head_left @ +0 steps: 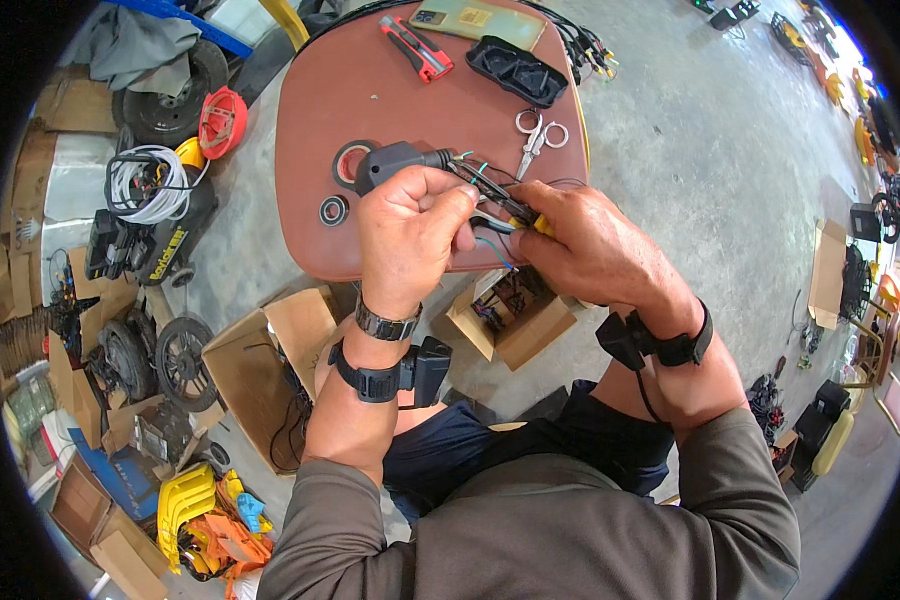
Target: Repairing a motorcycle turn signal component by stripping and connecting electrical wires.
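Note:
Over the near edge of the brown stool top (315, 110), my left hand (410, 225) is closed, thumb and fingers pinching thin wires. Beside it lies a black plastic housing (395, 163) with a ribbed cable neck, from which the thin coloured wires (478, 170) come out. My right hand (600, 240) is closed around pliers (518, 210) with black and yellow handles, their jaws up against the wires. Its fingers partly hide the handles. White-handled scissors (537, 143) lie just beyond. A tape roll (350, 160) and a small ring like a bearing (334, 209) sit left of the housing.
Farther back on the stool are a red utility knife (417, 50), a phone (478, 22) and a black plastic tray (515, 72). Open cardboard boxes (270, 370) stand below. Wheels (188, 362), a red helmet (222, 122) and coiled white cable (155, 185) crowd the left floor.

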A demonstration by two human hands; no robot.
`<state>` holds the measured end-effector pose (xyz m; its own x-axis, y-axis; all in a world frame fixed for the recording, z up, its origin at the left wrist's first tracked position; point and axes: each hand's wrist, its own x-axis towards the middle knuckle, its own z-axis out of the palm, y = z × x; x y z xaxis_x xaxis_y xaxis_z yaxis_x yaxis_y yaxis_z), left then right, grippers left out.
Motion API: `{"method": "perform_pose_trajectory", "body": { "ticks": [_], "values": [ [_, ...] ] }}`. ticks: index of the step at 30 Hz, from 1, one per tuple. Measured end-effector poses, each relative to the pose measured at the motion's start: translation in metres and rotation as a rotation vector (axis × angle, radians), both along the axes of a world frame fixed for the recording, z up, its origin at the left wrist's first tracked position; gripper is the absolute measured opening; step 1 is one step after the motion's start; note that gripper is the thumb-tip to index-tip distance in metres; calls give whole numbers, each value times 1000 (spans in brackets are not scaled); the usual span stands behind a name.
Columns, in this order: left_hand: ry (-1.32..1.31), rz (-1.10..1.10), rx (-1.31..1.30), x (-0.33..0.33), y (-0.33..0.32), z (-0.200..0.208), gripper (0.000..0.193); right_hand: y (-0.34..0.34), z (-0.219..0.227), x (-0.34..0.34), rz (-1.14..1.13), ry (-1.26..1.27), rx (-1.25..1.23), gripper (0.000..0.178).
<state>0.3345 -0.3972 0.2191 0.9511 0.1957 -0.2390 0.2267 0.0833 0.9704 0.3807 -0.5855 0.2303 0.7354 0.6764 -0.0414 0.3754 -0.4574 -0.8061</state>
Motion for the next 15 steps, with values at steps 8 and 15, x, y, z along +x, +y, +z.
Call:
{"method": "perform_pose_trajectory", "body": {
  "ticks": [8, 15],
  "values": [
    [3, 27, -33, 1, 0, -2, 8, 0, -2, -1, -15, 12, 16, 32],
    [16, 20, -10, 1, 0, -1, 8, 0, -2, -1, -17, -38, -18, 28]
  ]
}}
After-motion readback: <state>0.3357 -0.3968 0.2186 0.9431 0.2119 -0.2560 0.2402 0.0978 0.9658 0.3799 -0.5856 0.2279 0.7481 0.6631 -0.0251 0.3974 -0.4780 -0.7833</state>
